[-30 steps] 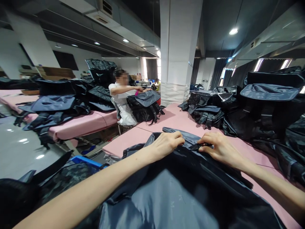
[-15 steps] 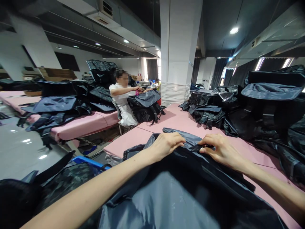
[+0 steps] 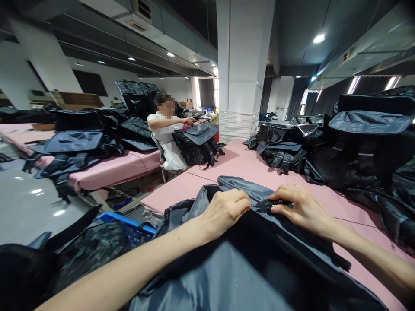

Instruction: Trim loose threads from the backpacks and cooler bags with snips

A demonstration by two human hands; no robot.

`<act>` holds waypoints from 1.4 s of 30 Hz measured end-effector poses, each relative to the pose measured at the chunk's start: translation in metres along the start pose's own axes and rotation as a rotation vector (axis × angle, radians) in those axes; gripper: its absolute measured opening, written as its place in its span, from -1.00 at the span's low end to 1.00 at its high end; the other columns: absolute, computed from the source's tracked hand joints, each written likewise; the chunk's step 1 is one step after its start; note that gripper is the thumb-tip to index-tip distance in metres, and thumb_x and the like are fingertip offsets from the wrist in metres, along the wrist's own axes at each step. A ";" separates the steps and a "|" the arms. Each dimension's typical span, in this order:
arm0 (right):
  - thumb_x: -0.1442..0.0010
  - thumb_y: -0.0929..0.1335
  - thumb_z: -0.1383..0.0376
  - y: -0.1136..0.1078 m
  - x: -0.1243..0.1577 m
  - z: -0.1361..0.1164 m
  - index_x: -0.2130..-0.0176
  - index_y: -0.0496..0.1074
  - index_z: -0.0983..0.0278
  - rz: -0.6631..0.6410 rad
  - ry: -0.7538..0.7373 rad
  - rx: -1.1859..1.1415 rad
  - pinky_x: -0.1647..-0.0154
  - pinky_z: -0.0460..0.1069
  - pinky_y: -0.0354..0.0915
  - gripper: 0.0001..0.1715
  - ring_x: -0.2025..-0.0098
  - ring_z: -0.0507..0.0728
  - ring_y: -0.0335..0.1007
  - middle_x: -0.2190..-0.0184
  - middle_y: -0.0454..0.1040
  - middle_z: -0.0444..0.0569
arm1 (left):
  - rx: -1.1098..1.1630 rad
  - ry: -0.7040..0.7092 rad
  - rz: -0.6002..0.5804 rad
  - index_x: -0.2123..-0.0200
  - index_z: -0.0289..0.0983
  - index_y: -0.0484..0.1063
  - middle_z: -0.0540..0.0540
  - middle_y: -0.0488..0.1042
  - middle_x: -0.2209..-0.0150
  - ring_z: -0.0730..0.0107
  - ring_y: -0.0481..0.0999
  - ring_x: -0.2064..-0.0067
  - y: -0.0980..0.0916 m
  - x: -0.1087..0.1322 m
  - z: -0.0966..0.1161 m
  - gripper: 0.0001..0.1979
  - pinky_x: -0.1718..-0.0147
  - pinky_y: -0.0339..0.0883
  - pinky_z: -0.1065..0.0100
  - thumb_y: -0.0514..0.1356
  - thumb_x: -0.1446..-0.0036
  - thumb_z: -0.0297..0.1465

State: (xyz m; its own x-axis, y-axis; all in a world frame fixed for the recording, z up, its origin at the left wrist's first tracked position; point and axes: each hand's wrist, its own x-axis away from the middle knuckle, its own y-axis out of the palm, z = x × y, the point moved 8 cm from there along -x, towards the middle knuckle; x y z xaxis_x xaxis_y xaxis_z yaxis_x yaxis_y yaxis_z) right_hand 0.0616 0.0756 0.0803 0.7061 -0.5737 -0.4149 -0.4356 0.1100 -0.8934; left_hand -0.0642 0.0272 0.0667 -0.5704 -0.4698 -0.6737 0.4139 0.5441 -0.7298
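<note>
A large dark bag (image 3: 223,272) with a shiny grey-blue lining lies open in front of me, its upper edge on the pink table (image 3: 175,190). My left hand (image 3: 228,209) is closed on the bag's edge, fingers curled over the fabric. Just to the right, my right hand (image 3: 296,207) pinches a small black tool (image 3: 267,204) between thumb and fingers, its tip against the edge near my left fingertips. What kind of tool it is cannot be made out. A grey flap (image 3: 241,185) spreads behind both hands.
Across the table a person in white (image 3: 167,138) handles another bag (image 3: 197,140) and pink-handled scissors. Piled bags (image 3: 369,142) stand on the right. More bags (image 3: 76,142) cover the left table. A blue crate (image 3: 129,224) with a camouflage bag (image 3: 94,250) sits at lower left.
My left hand has shifted slightly down and left with the bag's edge. More of the black tool shows in my right hand, and more of the blue crate is visible.
</note>
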 end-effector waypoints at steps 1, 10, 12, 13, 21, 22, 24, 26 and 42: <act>-0.15 0.32 0.16 -0.001 -0.001 0.000 0.27 0.45 0.25 0.008 0.004 -0.006 0.27 -0.01 0.18 -0.77 0.34 0.08 0.35 0.36 0.47 -0.05 | 0.084 -0.059 -0.019 0.44 -0.32 0.39 -0.04 0.44 0.45 0.51 0.40 0.41 0.000 -0.002 -0.005 -0.82 0.46 0.23 0.52 0.04 -0.16 -0.51; -0.13 0.33 0.22 -0.001 -0.008 -0.005 0.26 0.47 0.25 0.006 0.008 0.059 0.28 -0.03 0.16 -0.82 0.32 0.09 0.36 0.37 0.47 -0.05 | 0.419 -0.395 -0.023 0.46 -0.28 0.40 0.05 0.42 0.48 0.53 0.37 0.44 0.005 -0.009 -0.026 -0.91 0.42 0.18 0.51 0.14 -0.08 -0.50; -0.14 0.32 0.24 0.000 -0.007 -0.007 0.27 0.47 0.25 -0.026 0.007 0.094 0.26 -0.02 0.16 -0.82 0.32 0.09 0.36 0.37 0.48 -0.05 | 0.446 -0.417 -0.021 0.46 -0.29 0.39 0.05 0.41 0.49 0.53 0.36 0.44 0.004 -0.008 -0.027 -0.91 0.41 0.18 0.50 0.14 -0.07 -0.51; -0.15 0.31 0.24 0.000 -0.006 -0.008 0.27 0.47 0.25 -0.045 0.010 0.109 0.26 -0.01 0.16 -0.82 0.32 0.09 0.36 0.37 0.48 -0.05 | 0.461 -0.425 -0.024 0.47 -0.29 0.39 0.05 0.40 0.49 0.53 0.36 0.44 0.004 -0.008 -0.027 -0.91 0.41 0.18 0.50 0.14 -0.07 -0.50; -0.13 0.32 0.24 -0.002 0.002 -0.003 0.30 0.48 0.23 -0.086 0.054 -0.015 0.29 -0.03 0.19 -0.84 0.35 0.08 0.37 0.37 0.50 -0.06 | 0.623 -0.471 -0.081 0.49 -0.29 0.37 0.04 0.40 0.47 0.49 0.35 0.40 0.010 -0.007 -0.028 -0.91 0.39 0.21 0.49 0.12 -0.04 -0.48; -0.12 0.32 0.25 -0.001 0.003 0.000 0.31 0.48 0.24 -0.087 0.074 -0.068 0.30 -0.04 0.20 -0.85 0.35 0.08 0.38 0.37 0.50 -0.07 | 0.653 -0.485 -0.088 0.49 -0.29 0.36 0.05 0.39 0.48 0.50 0.34 0.41 0.009 -0.007 -0.029 -0.91 0.41 0.21 0.49 0.12 -0.05 -0.48; -0.11 0.33 0.27 -0.001 0.007 0.007 0.34 0.47 0.24 -0.077 0.117 -0.168 0.32 -0.06 0.21 -0.87 0.35 0.07 0.38 0.37 0.51 -0.08 | 0.720 -0.467 -0.125 0.49 -0.30 0.37 0.04 0.39 0.48 0.50 0.36 0.41 0.008 -0.009 -0.025 -0.88 0.40 0.23 0.49 0.09 -0.08 -0.48; -0.12 0.33 0.25 -0.005 0.014 0.009 0.34 0.46 0.25 -0.053 0.113 -0.185 0.30 -0.05 0.21 -0.86 0.34 0.07 0.38 0.37 0.50 -0.08 | 0.722 -0.364 -0.200 0.49 -0.30 0.40 0.00 0.44 0.41 0.48 0.40 0.33 0.007 -0.012 -0.015 -0.81 0.30 0.26 0.47 0.06 -0.13 -0.47; -0.20 0.26 0.29 -0.007 0.051 -0.022 0.27 0.41 0.23 -0.121 -0.116 0.099 0.26 0.01 0.06 -0.86 0.31 0.07 0.31 0.35 0.43 -0.04 | 0.112 -0.057 -0.341 0.41 -0.16 0.49 0.03 0.41 0.45 0.43 0.32 0.39 0.029 -0.029 0.018 -0.90 0.51 0.08 0.45 0.17 -0.10 -0.39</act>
State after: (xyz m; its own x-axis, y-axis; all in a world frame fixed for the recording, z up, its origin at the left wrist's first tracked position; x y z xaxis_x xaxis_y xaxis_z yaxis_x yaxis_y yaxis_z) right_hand 0.0883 0.0277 0.0695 0.8122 -0.4907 -0.3155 -0.2908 0.1283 -0.9481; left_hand -0.0227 0.0444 0.0629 -0.6498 -0.6511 -0.3922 0.2836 0.2711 -0.9198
